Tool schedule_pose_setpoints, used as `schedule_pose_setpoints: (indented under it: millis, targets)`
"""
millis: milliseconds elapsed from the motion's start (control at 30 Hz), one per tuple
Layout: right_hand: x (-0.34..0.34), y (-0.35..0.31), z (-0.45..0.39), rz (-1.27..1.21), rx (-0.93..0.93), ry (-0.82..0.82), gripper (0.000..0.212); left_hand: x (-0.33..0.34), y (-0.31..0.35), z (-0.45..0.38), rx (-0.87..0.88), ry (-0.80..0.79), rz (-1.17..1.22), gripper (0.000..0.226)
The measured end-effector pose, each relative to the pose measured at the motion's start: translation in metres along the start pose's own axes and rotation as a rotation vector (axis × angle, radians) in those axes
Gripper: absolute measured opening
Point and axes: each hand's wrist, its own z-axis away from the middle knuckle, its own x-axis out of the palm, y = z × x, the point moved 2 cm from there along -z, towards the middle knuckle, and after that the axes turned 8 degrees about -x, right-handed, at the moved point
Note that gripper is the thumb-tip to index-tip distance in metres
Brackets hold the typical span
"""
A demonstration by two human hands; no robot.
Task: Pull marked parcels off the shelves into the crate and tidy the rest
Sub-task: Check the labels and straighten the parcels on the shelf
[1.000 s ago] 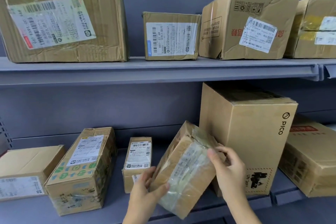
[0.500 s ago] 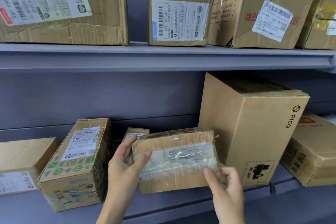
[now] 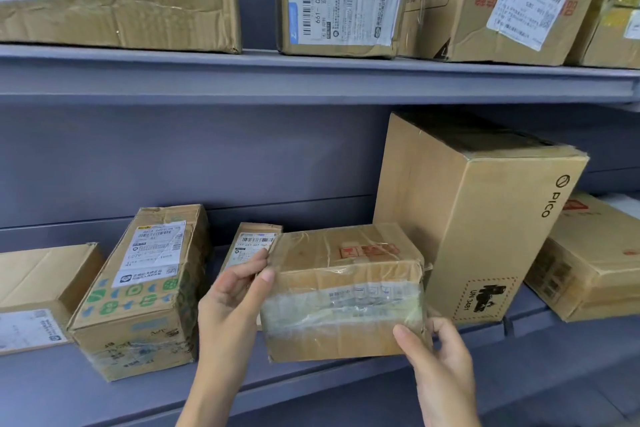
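A tape-wrapped cardboard parcel (image 3: 343, 291) sits level on the lower shelf (image 3: 145, 392), between a small labelled box (image 3: 251, 243) and the tall PICO box (image 3: 485, 218). My left hand (image 3: 232, 298) grips its upper left corner, thumb on the front face. My right hand (image 3: 436, 354) grips its lower right corner. Red stamped marks show on the parcel's top. No crate is in view.
On the lower shelf stand a green-printed box (image 3: 138, 291), a flat box (image 3: 38, 295) at far left and a low box (image 3: 595, 260) at far right. The upper shelf (image 3: 311, 80) carries several labelled cartons, among them one with a white label (image 3: 343, 0).
The parcel went from tilted in my hands to level, and it now sits on the lower shelf beside the PICO box. The view has moved closer.
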Motion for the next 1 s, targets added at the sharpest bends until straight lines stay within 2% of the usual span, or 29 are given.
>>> schedule_pose_setpoints:
  millis: [133,300,433,533,567,633,667,733,800,900,1000]
  targets:
    - [-0.005,-0.015,0.001,-0.194,-0.086,-0.064,0.056,-0.008,-0.004,0.002,-0.027,-0.043,-0.007,0.021]
    - [-0.001,-0.04,0.004,-0.167,-0.133,-0.159,0.056,-0.015,-0.018,0.006,-0.241,-0.219,-0.057,0.087]
    - [-0.006,-0.047,0.0,-0.114,-0.107,-0.143,0.083,-0.02,-0.02,0.011,-0.234,-0.175,0.063,0.106]
    - [-0.008,-0.055,0.002,-0.114,-0.139,-0.266,0.091,-0.028,-0.014,0.01,-0.184,-0.212,0.127,0.103]
    - [-0.008,-0.057,0.002,-0.078,-0.159,-0.289,0.086,-0.031,-0.011,0.009,-0.167,-0.256,0.127,0.093]
    - [-0.009,-0.058,0.001,0.046,-0.228,-0.249,0.058,-0.036,-0.011,0.006,-0.161,-0.312,0.111,0.073]
    - [-0.008,-0.06,0.0,0.13,-0.276,-0.213,0.049,-0.038,-0.011,0.005,-0.165,-0.317,0.101,0.07]
    - [-0.006,-0.062,-0.002,0.314,-0.389,-0.156,0.046,-0.039,-0.011,0.006,-0.17,-0.313,0.097,0.082]
    - [-0.005,-0.063,-0.003,0.396,-0.431,-0.111,0.042,-0.035,-0.011,0.011,-0.138,-0.343,0.053,0.099]
    - [-0.004,-0.06,-0.005,0.29,-0.381,-0.052,0.031,-0.032,-0.012,0.018,-0.077,-0.37,-0.052,0.105]
    - [0.002,-0.063,-0.007,0.157,-0.33,-0.038,0.017,-0.031,-0.016,0.022,-0.126,-0.425,-0.124,0.113]
